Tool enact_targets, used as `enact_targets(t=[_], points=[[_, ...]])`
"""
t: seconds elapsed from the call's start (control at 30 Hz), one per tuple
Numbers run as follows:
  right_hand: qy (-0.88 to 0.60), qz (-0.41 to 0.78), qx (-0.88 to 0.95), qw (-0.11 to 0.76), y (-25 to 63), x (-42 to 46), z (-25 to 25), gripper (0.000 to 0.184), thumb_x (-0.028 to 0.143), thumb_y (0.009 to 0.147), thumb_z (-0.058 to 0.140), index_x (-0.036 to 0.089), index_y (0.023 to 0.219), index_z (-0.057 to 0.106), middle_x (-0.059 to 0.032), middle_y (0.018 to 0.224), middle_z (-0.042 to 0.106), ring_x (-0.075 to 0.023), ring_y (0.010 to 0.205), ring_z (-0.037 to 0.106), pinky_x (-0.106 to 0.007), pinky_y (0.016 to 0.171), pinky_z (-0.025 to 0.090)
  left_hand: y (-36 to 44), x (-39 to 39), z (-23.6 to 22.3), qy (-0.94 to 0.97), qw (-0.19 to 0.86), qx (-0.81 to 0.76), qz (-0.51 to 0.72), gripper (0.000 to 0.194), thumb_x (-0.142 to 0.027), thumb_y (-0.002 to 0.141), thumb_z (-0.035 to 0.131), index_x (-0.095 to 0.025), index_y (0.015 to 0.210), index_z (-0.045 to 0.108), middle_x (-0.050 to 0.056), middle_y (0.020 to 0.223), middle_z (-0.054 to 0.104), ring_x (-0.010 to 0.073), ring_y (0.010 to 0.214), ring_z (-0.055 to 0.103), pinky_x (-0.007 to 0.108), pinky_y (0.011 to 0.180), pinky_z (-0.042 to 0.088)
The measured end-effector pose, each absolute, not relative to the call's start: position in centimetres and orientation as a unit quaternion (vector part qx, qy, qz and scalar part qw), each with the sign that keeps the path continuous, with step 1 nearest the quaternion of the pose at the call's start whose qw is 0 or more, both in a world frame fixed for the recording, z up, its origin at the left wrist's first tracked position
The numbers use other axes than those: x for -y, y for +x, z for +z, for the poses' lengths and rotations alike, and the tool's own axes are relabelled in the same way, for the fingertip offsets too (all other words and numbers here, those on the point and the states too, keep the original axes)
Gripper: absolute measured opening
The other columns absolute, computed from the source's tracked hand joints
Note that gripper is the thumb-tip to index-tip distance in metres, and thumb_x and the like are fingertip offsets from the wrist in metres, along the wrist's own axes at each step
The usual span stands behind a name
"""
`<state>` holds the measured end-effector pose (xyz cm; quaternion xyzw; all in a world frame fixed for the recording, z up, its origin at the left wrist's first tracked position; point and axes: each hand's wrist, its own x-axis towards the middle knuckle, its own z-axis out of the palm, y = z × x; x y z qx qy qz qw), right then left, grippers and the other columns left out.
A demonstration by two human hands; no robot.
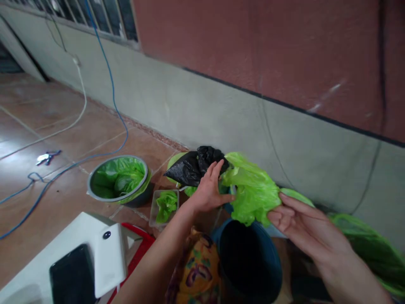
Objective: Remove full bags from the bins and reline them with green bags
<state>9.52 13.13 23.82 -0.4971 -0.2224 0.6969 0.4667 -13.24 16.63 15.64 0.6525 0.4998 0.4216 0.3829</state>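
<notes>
Green plastic bag (252, 188) — long axis up-left

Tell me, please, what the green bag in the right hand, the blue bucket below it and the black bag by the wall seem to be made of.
Green bag: apparently thin plastic film, glossy; it looks crinkled and slightly translucent.
Blue bucket: probably rigid plastic; its round form looks stiff, but shadow leaves the finish unclear.
Black bag: likely shiny plastic; highlights catch its wrinkles.

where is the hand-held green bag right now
In the head view, just right of centre: the green bag is in the right hand, by the dark blue bin, the left hand close beside it.
</notes>
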Motion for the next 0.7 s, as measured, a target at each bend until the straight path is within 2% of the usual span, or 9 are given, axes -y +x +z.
enact_targets(t=[0.1,0.17,0.23,0.3,0.37,0.43,0.5,0.6,0.7], points=[[-0.457,0.715,0.229,0.477,12.6,-9.5,26.5,0.029,0.015,0.066,0.081,0.022,0.066,0.052,0.0092,0.049,0.041,-0.0047,0.04,0.039,-0.021,0.041,0.045,-9.4,-16.2,17.8,0.632,0.448,-0.431,0.462,0.111,-0.029,0.058,0.085,-0.016,0.153,0.028,0.019,0.147,0.044,0.0332,0.134,0.044,0.046,0.111,0.037],[-0.436,0.723,0.226,0.486,14.2,-7.0,27.4,0.028,0.016,0.065,0.082,0.021,0.066,0.054,0.0098,0.049,0.042,-0.0035,0.039,0.037,-0.019,0.039,0.042,-6.6,-15.2,18.0,0.589,0.538,-0.382,0.467,0.102,-0.028,0.063,0.082,-0.014,0.151,0.031,0.018,0.127,0.062,0.0281,0.113,0.061,0.041,0.098,0.048],[-0.427,0.732,0.227,0.48,15.6,-4.7,27.2,0.023,0.018,0.066,0.081,0.02,0.071,0.059,0.0091,0.05,0.046,-0.0039,0.04,0.041,-0.018,0.04,0.043,-4.1,-13.4,17.5,0.537,0.634,-0.345,0.437,0.083,-0.029,0.069,0.077,-0.014,0.143,0.044,0.013,0.107,0.071,0.0227,0.088,0.068,0.036,0.081,0.054],[-0.438,0.736,0.236,0.46,16.7,-2.8,26.1,0.021,0.02,0.066,0.081,0.018,0.08,0.065,0.0063,0.057,0.056,-0.0055,0.045,0.049,-0.019,0.045,0.047,-2.1,-11.1,16.9,0.524,0.679,-0.324,0.399,0.053,-0.03,0.067,0.077,-0.012,0.116,0.066,0.009,0.091,0.073,0.0197,0.076,0.067,0.032,0.073,0.053],[-0.469,0.716,0.255,0.45,18.0,-1.6,24.4,0.028,0.02,0.064,0.082,0.016,0.087,0.068,0.0024,0.068,0.065,-0.007,0.052,0.057,-0.02,0.052,0.05,-1.2,-8.7,16.3,0.507,0.695,-0.34,0.379,0.032,-0.033,0.067,0.075,-0.012,0.091,0.074,0.007,0.079,0.073,0.018,0.07,0.065,0.029,0.068,0.052],[-0.516,0.657,0.282,0.471,19.9,-1.3,22.4,0.031,0.02,0.059,0.083,0.015,0.085,0.068,0.0014,0.07,0.068,-0.0064,0.054,0.057,-0.019,0.053,0.049,-1.4,-6.6,15.9,0.459,0.686,-0.399,0.4,0.027,-0.035,0.066,0.075,-0.012,0.08,0.073,0.005,0.072,0.071,0.0156,0.065,0.063,0.026,0.064,0.05],[-0.568,0.578,0.308,0.498,22.1,-1.5,20.4,0.029,0.022,0.055,0.083,0.014,0.079,0.068,0.0036,0.063,0.064,-0.0058,0.049,0.053,-0.019,0.049,0.045,-2.5,-5.3,15.8,0.402,0.664,-0.448,0.444,0.026,-0.034,0.063,0.077,-0.014,0.077,0.072,0.004,0.072,0.071,0.0143,0.065,0.063,0.024,0.063,0.049],[-0.626,0.454,0.366,0.518,25.4,-2.4,17.8,0.022,0.023,0.056,0.076,0.014,0.075,0.068,0.0036,0.058,0.063,-0.0075,0.046,0.05,-0.02,0.045,0.038,-4.7,-4.2,16.5,0.366,0.661,-0.467,0.46,0.029,-0.033,0.061,0.08,-0.014,0.081,0.072,0.004,0.076,0.073,0.0143,0.068,0.065,0.024,0.067,0.05],[-0.681,0.327,0.432,0.492,27.3,-3.3,16.2,0.015,0.023,0.062,0.069,0.016,0.075,0.07,0.0013,0.06,0.066,-0.0109,0.051,0.055,-0.023,0.05,0.043,-6.4,-3.6,18.0,0.363,0.649,-0.483,0.462,0.033,-0.032,0.058,0.083,-0.013,0.082,0.071,0.004,0.076,0.073,0.0127,0.066,0.065,0.023,0.067,0.05]])
